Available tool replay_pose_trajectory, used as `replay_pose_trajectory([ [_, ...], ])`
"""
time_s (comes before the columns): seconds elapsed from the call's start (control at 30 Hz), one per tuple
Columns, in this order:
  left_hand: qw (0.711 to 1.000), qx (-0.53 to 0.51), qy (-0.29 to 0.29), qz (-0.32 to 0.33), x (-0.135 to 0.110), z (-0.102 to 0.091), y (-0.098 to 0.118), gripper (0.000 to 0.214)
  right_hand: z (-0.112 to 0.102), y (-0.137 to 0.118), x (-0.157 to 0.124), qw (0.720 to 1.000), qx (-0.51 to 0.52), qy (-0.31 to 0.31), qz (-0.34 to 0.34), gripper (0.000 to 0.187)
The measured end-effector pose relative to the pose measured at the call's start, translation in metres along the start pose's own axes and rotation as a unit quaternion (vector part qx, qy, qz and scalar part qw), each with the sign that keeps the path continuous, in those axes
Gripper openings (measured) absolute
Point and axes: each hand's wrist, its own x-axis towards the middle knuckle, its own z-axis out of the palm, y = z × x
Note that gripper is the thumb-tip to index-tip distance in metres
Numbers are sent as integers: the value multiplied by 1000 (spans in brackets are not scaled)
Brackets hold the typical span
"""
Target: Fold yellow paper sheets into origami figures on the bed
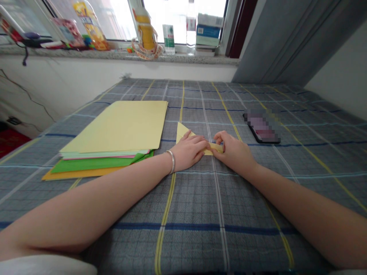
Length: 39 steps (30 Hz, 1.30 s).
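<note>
A small piece of folded yellow paper [181,131] lies on the checked cloth, with a pointed corner showing at its left end. My left hand [189,152], a silver bangle at its wrist, rests on top of the paper with the fingers stretched out and hides its middle. At the paper's right end, my right hand [235,151] pinches a folded-over edge between thumb and fingers. The two hands are close together, with a short strip of paper visible between them.
Left of my hands lies a stack of coloured paper [120,126], yellow on top, green and orange below. A phone [262,128] lies to the right. Bottles, boxes [208,32] and a tube [168,39] stand on the windowsill [111,56]. A grey curtain [275,42] hangs at the right.
</note>
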Motion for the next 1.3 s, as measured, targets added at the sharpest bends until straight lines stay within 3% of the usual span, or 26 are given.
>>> replay_pose_trajectory([
  [0.17,1000,20,1,2,-1,2,1,26,-1,0,0,999,-31,-10,-14,11],
  [0.67,998,68,-12,11,-3,-5,6,33,0,5,0,999,-2,-13,-46,4],
  [0.8,998,63,2,18,-3,-3,4,30,3,13,3,997,15,-34,-70,8],
  [0.93,995,69,22,69,-2,-5,3,31,6,18,5,996,14,-44,-82,9],
  [1.3,987,117,-21,109,-2,-17,8,23,1,23,-2,988,-9,-71,-140,26],
])
